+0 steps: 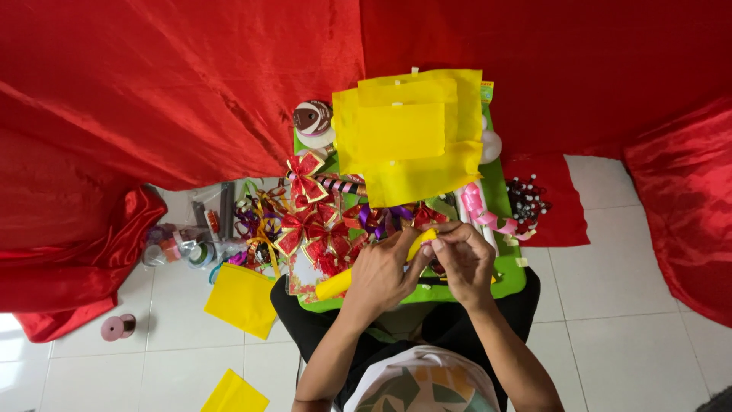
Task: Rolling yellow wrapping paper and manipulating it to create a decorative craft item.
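Note:
My left hand (379, 275) and my right hand (463, 263) meet over a green board (509, 276) on my lap. Together they grip a yellow rolled tube (333, 286) that slants from lower left up to my fingertips. The tube's upper end sits pinched between both sets of fingers. Red and gold ribbon bows (306, 229) lie just left of my hands. A stack of yellow sheets (408, 137) covers the far end of the board.
Red satin cloth (152, 84) drapes the background and both sides. A pink curled ribbon (480, 210) and dark beads (524, 200) lie to the right. Tape rolls and jars (183, 248), yellow sheets (242, 299) and a pink spool (114, 328) sit on the white tile floor at left.

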